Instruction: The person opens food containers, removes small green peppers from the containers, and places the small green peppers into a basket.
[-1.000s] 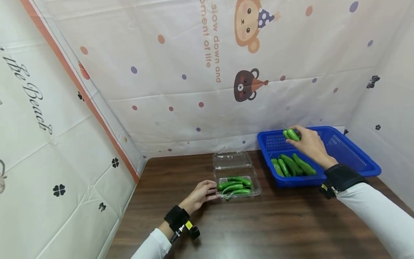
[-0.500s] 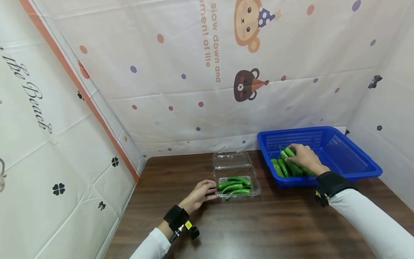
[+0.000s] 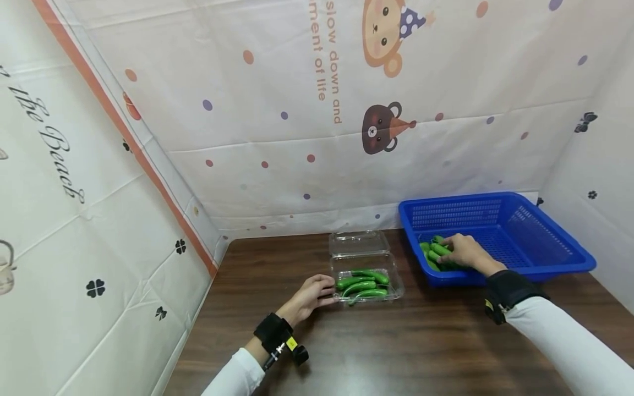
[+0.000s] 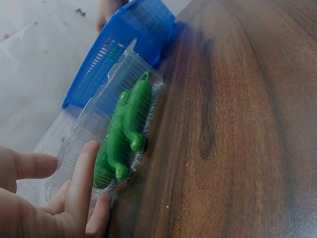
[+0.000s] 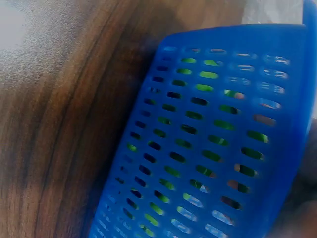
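In the head view, my left hand rests at the left end of a clear plastic clamshell box, its fingers extended against the wall. Several green chili peppers lie inside, and the hinged lid is folded back behind them. The left wrist view shows the fingertips at the box's side. Down in the left part of a blue plastic basket, my right hand has thumb and fingers around a green chili pepper, with more peppers under and beside it, partly hidden by the hand.
The basket and box stand on a dark wooden table, the basket right of the box. Behind and to the left hang printed white sheets. Pepper green shows through the slotted basket wall in the right wrist view.
My right hand has come down from above the basket with two green chili peppers, into the pile at its left side. My left hand stays at the box. The head view has shifted slightly.
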`<state>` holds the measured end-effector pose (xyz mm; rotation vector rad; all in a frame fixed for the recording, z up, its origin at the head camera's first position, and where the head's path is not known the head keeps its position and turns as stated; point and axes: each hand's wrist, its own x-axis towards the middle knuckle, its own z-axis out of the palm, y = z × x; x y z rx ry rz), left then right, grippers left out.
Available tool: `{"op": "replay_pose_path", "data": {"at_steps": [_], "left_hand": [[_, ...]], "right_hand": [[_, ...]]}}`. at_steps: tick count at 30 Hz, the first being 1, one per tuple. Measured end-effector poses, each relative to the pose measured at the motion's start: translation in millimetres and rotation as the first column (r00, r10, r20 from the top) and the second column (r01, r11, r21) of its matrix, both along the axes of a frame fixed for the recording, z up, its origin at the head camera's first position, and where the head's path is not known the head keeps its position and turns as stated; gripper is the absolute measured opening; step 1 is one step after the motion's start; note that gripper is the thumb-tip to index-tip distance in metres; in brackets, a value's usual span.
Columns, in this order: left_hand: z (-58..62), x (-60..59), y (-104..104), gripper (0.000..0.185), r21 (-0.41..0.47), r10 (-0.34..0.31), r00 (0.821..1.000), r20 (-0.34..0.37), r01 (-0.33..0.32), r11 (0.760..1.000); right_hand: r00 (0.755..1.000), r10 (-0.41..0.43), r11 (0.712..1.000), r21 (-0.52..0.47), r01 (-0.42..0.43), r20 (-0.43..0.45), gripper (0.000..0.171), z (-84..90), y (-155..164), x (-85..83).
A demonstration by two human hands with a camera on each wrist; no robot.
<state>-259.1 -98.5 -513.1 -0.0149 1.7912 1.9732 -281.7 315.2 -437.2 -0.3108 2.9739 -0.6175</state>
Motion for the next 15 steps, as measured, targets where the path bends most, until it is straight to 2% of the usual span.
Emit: {"op": "replay_pose_path", "data": {"at_steps": [5, 9, 15], "left_hand": [[0.0, 0.9, 1.4, 0.024, 0.002, -0.002, 1.000, 0.004, 0.002, 1.000], [-0.1, 0.5, 1.9, 0.022, 0.001, 0.004, 1.000, 0.005, -0.004, 1.000], [-0.6, 0.0, 2.0, 0.021, 0.000, 0.006, 1.000, 0.002, -0.006, 1.000]], "right_hand": [[1.000, 0.006, 1.000, 0.002, -0.006, -0.012, 0.060, -3.8, 2.4, 1.1], [0.999, 0.008, 0.998, -0.056, -0.010, -0.047, 0.060, -4.8, 5.1, 2.2], [0.996, -0.004, 0.996, -0.085, -0.004, -0.091, 0.042, -4.4, 6.0, 6.6]]}}
